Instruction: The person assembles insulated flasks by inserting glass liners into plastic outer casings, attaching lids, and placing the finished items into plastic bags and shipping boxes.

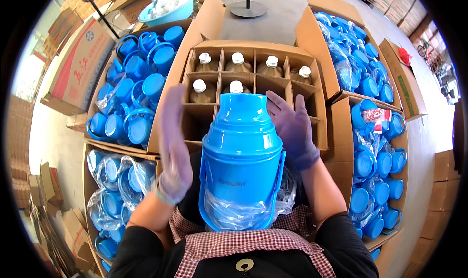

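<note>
A glossy blue thermos jug [239, 173] stands close to my body, its carrying handle hanging down around its sides. Clear plastic wrap [236, 212] is bunched around its lower part. My left hand [174, 136], in a purple glove and smeared by motion, is raised on the jug's left with fingers stretched out. On the other side my right hand [295, 127], also gloved, has its fingers spread beside the jug's neck. Neither hand grips the jug. Just beyond is a divided cardboard box [253, 46] with several bottle-like pieces with white caps [237, 57] in its compartments.
Open cartons of blue jug parts [134, 88] stand at left, with more blue parts [360, 66] in cartons at right. A light-blue basin [168, 19] of white pieces sits at the far left. Beyond the divided box is a round stand base [248, 9].
</note>
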Available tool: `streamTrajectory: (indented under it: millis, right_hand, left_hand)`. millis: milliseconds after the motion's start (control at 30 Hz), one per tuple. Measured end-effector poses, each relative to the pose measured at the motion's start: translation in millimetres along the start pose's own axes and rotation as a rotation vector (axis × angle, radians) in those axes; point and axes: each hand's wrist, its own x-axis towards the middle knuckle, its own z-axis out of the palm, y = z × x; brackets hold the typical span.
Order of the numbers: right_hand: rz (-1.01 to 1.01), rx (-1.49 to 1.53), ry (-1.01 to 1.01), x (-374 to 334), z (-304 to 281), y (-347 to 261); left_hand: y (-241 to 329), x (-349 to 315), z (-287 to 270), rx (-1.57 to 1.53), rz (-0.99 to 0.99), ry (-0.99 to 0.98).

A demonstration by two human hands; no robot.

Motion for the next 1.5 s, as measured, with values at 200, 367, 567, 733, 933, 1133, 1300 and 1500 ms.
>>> streamTrajectory:
  millis: [200, 367, 567, 733, 933, 1133, 1300, 1500]
  right_hand:
    - [0.094, -0.504, -0.244, 53, -26, 36]
    - [0.34, 0.101, -0.223, 24, 22, 23]
    - [0.015, -0.289, -0.309, 0, 47, 3]
    - [-0.867, -1.879, -0.413, -73, 121, -11]
    - [-0.647, -1.659, -0.392, -63, 83, 1]
    - [0.191, -0.631, 0.018, -33, 26, 0]
    - [-0.179, -1.019, 0.036, -35, 65, -12]
    - [-0.611, -1.8, -0.225, -73, 119, 15]
  left_hand:
    - [39, -9, 32, 0.899, 0.379, -0.411]
    - [10, 19, 43, 0.65, 0.491, -0.171]
    - [-59, 33, -3, -0.071, -0.181, 0.004]
    - [-112, 22, 19, -1.118, -0.945, -0.393]
    - [-69, 1, 4, -1.259, -0.779, -0.282]
    - [13, 2, 6, 0.368, -0.086, -0.385]
    - [-40, 35, -1, -0.477, -0.449, -0.088]
    - [-139, 34, 22, -1.037, -0.77, -0.52]
